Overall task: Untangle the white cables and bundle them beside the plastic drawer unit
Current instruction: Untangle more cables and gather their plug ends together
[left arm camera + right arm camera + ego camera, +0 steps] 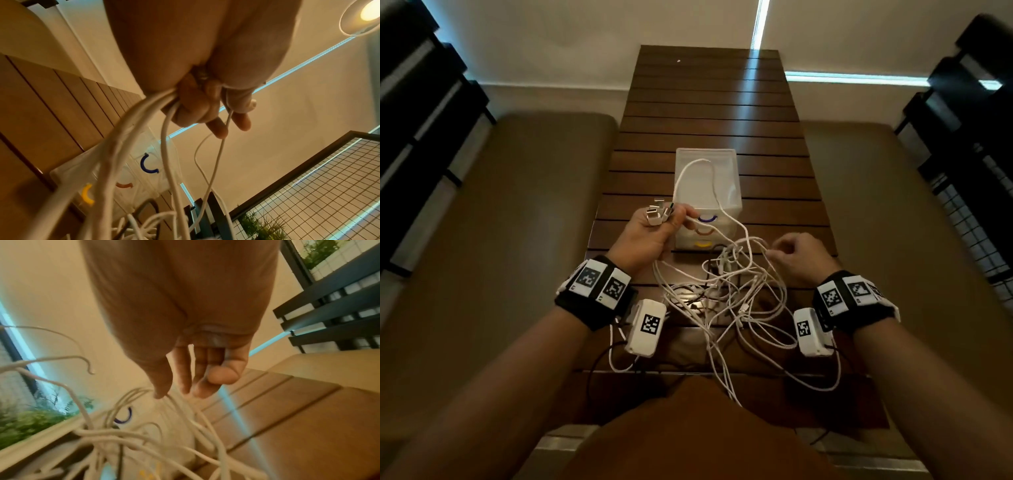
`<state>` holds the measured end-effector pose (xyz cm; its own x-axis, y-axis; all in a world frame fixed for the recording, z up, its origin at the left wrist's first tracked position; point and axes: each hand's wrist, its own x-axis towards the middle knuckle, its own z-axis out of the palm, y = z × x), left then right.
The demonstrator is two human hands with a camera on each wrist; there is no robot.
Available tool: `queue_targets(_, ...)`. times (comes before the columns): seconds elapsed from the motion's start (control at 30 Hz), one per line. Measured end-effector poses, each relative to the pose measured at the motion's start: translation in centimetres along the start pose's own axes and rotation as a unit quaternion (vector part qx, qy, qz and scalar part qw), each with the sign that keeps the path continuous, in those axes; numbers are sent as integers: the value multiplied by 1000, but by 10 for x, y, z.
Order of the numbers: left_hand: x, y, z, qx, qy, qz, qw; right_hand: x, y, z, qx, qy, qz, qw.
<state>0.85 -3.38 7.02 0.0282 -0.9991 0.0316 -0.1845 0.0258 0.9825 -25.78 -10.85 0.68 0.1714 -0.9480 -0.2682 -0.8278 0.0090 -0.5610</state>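
A tangle of white cables (pixel 726 294) lies on the slatted wooden table (pixel 709 102), just in front of the translucent plastic drawer unit (pixel 705 185). My left hand (pixel 664 222) is raised beside the unit's left front and grips several cable ends, with their metal plugs (pixel 657 210) sticking out above the fingers. One strand loops over the unit's top. In the left wrist view the fingers (pixel 191 104) curl round the white cables (pixel 131 129). My right hand (pixel 777 251) hovers at the tangle's right edge. Its thumb tip (pixel 159 395) touches a strand and the fingers are loosely extended.
The drawer unit (pixel 141 178) has blue, orange and yellow handles. A dark cable (pixel 709 269) runs through the white tangle. Brown cushioned benches (pixel 534 212) flank the table on both sides. Some strands hang over the near table edge onto my lap (pixel 705 431). A wire-grid rack (pixel 983 222) stands far right.
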Motion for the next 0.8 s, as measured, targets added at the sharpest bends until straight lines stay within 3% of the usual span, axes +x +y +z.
queue_targets(0.1, 1, 4, 3, 17, -45, 17, 999, -9, -34, -13, 102, 122, -96, 983)
queue_targets(0.17, 1, 11, 8, 4, -95, 4, 995, -24, -66, -22, 161, 85, -181, 967)
queue_targets(0.27, 0, 21, 18, -13, -150, -8, 988, -38, -101, -34, 132, -28, -291, 947)
queue_targets(0.33, 0, 23, 22, -8, -169, -11, 985, -40, -113, -40, 128, -90, -303, 940)
queue_targets(0.47, 3, 21, 27, 24, -207, -62, 976, -39, -115, -46, 65, -84, -288, 952)
queue_targets(0.53, 7, 4, 27, 71, -228, -94, 967, -39, -114, -56, 101, -29, -297, 949)
queue_targets(0.6, 10, -26, 22, 138, -233, -115, 956, -35, -109, -75, 238, 90, -296, 920)
queue_targets(0.67, 9, -51, 17, 164, -210, -139, 954, -29, -97, -97, 307, 203, -257, 894)
queue_targets(0.73, 9, -62, 15, 159, -177, -154, 959, -22, -81, -109, 291, 271, -193, 897)
queue_targets(0.8, 9, -58, 16, 151, -142, -141, 968, -20, -68, -107, 202, 303, -125, 923)
